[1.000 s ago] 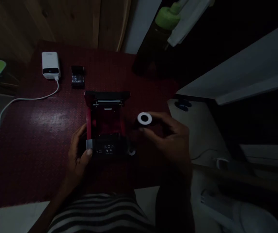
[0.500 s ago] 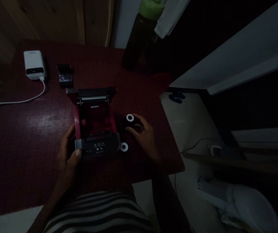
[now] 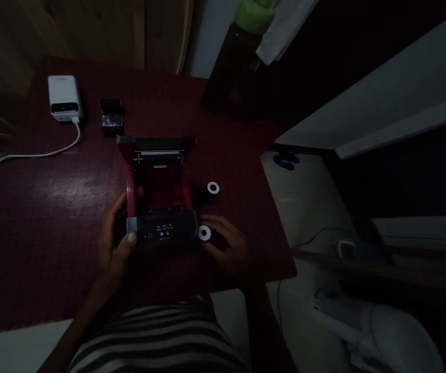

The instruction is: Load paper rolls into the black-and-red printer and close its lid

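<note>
Open device, two rolls on its right; knocks and dim light are our main risks
Left of and beyond the red-and-black device [image 3: 168, 230], a power bank [image 3: 63, 96] trails its white cable [image 3: 28, 155] leftward; a snag could drag it; our left hand [image 3: 116, 241] holds the device's left side, thumb on its front corner; a loose hold would let the device pivot if bumped; its lid [image 3: 161, 144] is up, could drop if jolted; just right of its front corner, the near roll [image 3: 204, 228] sits between thumb and fingers of our right hand [image 3: 228, 246], set narrow; we can't tell if they grip; a sloppy pinch could tip it; the far roll [image 3: 209, 187], right of the device beyond those fingers, could be toppled by our knuckles.
</note>
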Tool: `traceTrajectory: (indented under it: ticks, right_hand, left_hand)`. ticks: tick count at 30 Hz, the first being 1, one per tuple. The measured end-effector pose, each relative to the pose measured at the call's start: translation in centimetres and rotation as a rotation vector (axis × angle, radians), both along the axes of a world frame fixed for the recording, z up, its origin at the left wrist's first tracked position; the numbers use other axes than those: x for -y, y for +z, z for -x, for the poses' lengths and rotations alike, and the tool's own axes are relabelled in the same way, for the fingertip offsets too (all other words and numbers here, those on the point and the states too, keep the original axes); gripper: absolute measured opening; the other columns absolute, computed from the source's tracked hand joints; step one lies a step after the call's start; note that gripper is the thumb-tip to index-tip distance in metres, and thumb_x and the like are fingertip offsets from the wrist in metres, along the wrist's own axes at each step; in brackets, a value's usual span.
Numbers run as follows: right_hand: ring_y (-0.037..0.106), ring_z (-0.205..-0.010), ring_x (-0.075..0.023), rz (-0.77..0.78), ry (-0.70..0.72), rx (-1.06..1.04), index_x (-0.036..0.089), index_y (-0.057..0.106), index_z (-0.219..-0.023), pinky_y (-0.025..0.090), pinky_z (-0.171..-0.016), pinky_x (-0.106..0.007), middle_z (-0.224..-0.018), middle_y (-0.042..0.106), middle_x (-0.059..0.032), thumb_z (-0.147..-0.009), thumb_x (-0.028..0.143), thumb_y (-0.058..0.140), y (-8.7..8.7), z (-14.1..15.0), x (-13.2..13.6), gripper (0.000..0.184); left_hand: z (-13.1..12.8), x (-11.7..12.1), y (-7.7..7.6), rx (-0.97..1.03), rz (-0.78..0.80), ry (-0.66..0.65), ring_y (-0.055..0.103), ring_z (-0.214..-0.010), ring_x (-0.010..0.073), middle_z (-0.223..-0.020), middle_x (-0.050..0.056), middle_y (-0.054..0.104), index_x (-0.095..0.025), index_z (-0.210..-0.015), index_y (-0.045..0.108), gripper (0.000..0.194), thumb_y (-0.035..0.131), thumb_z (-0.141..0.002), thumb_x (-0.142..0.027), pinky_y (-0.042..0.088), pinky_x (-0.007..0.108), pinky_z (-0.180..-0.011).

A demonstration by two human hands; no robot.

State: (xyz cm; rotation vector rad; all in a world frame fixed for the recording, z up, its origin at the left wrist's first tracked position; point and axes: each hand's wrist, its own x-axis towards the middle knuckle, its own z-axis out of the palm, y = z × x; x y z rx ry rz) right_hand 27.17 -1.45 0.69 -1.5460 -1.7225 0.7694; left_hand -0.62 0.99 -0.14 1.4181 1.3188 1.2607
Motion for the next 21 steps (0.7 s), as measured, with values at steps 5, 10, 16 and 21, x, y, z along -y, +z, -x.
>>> traceTrajectory:
  ticks: [5,10,16,21]
  right_hand:
    - [0.08,-0.107,-0.0266,-0.099,0.115,0.231,0.028,0.07,-0.131,0.062,-0.102,-0.046,-0.12,0.083,-0.0057,-0.1,0.019,0.065,7.7,-1.0,-0.7,0.033]
    - [0.072,-0.111,-0.029,-0.287,0.382,0.421,0.018,0.069,-0.131,0.058,-0.102,-0.047,-0.122,0.08,-0.0117,-0.103,0.009,0.061,10.9,3.5,-6.2,0.031]
    - [0.072,-0.104,-0.0311,-0.127,0.472,0.848,0.015,0.076,-0.108,0.056,-0.092,-0.044,-0.103,0.082,-0.0146,-0.103,0.003,0.06,9.3,9.1,-10.4,0.021]
    - [0.076,-0.083,-0.0279,-0.012,0.455,0.903,0.021,0.081,-0.1,0.052,-0.074,-0.038,-0.088,0.084,-0.0092,-0.101,0.004,0.066,8.6,10.1,-11.8,0.023]
  left_hand:
    - [0.0,-0.1,0.0,0.021,-0.04,-0.024,0.05,-0.158,0.0367,-0.17,0.006,0.056,-0.036,-0.168,0.053,0.064,0.063,-0.108,-0.055,0.041,0.057,-0.131]
    - [0.0,0.1,0.3,-0.013,-0.056,-0.045,0.052,-0.157,0.0352,-0.17,0.007,0.055,-0.036,-0.169,0.05,0.062,0.06,-0.11,-0.053,0.042,0.058,-0.131]
    - [0.0,0.3,0.5,0.013,-0.025,-0.04,0.051,-0.157,0.0351,-0.169,0.009,0.056,-0.033,-0.168,0.051,0.062,0.062,-0.109,-0.05,0.04,0.058,-0.132]
    - [-0.2,0.3,0.8,0.046,0.035,-0.037,0.052,-0.157,0.0368,-0.169,0.011,0.056,-0.031,-0.168,0.051,0.065,0.063,-0.108,-0.051,0.039,0.06,-0.132]
